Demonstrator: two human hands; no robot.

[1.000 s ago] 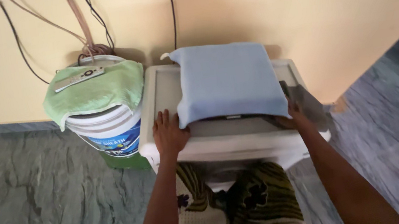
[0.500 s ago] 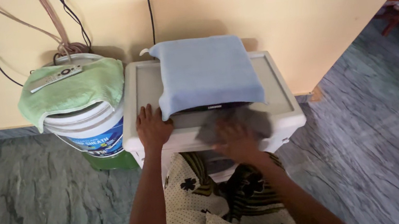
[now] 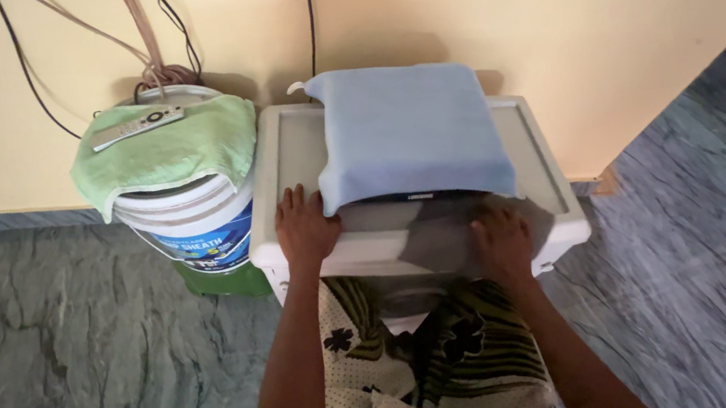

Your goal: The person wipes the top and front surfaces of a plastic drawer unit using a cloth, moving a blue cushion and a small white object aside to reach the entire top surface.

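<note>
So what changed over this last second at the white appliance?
The right hand, pressing a dark grey cloth, swept from the right end of the white appliance to the middle of its front edge, then partway back to the right. The left hand stayed flat on the front left of the top. The blue folded cloth, green towel and remote stayed put.

Domestic room, lived-in. Grey marbled stone floor (image 3: 74,368), plain cream wall (image 3: 591,11) with loose cables (image 3: 150,35) trailing down. White appliance (image 3: 285,186) against wall, blue cloth (image 3: 409,126) on top; towel-covered bucket (image 3: 187,229) beside, remote control (image 3: 137,127) resting there.
</note>
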